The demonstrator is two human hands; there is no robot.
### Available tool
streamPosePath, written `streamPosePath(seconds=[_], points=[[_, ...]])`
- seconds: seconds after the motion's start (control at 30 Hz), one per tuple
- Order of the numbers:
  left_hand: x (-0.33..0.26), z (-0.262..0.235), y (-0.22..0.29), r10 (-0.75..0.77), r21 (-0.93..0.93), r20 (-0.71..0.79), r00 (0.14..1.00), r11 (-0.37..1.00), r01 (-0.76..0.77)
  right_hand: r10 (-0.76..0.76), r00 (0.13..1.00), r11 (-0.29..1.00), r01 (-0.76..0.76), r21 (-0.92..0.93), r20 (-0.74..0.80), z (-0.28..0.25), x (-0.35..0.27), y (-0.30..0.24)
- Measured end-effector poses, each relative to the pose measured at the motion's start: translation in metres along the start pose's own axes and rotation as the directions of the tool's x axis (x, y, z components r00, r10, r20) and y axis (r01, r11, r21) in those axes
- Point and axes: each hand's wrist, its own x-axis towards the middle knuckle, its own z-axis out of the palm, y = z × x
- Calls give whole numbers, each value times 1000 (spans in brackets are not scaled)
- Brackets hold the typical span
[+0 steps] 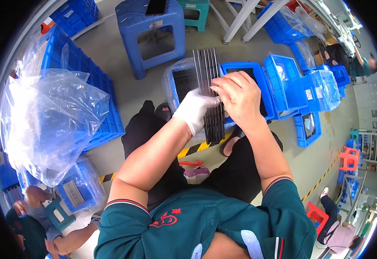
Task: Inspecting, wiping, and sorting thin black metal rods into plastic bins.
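Observation:
My left hand (194,108), in a white glove, is wrapped round a bundle of long, thin black strips (214,125). The strips lie side by side, roughly parallel, and stretch away from me above my knees. At the right edge of the bundle my bare right hand (242,97) is closed, thumb and forefinger pinched together; whatever sits between those fingertips is too small to make out. Just beyond the bundle are two blue bins: one holds rows of similar black strips (184,81), and the other, a blue bin (264,82), has dark contents partly hidden by my right hand.
Left of me stands a large blue crate (102,82) under clear plastic sheeting (54,116). A blue stool (151,21) bears a dark flat object. More blue bins (283,93) line the right. Other people sit at lower left and work at far right. Yellow-black tape (192,150) crosses the floor.

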Motion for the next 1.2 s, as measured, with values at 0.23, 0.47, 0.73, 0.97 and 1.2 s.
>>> streamPosePath(seconds=[0.23,0.47,0.73,0.97,1.2], points=[[0,1,7,-47,-18,-10,999,999,47,248,969,927,-240,290,8,0,1,0],[11,4,1,-41,-58,69,997,997,45,248,968,931,-231,283,-27,-4,2,12],[-4,0,3,2,-13,33,999,1000,-2,266,961,912,-226,342,-74,8,-4,7],[-7,11,5,-53,-3,-5,999,999,53,276,956,924,-236,300,-97,3,-10,8],[6,-2,-3,3,-50,69,998,999,0,166,980,963,-137,231,-112,-4,-5,9]])
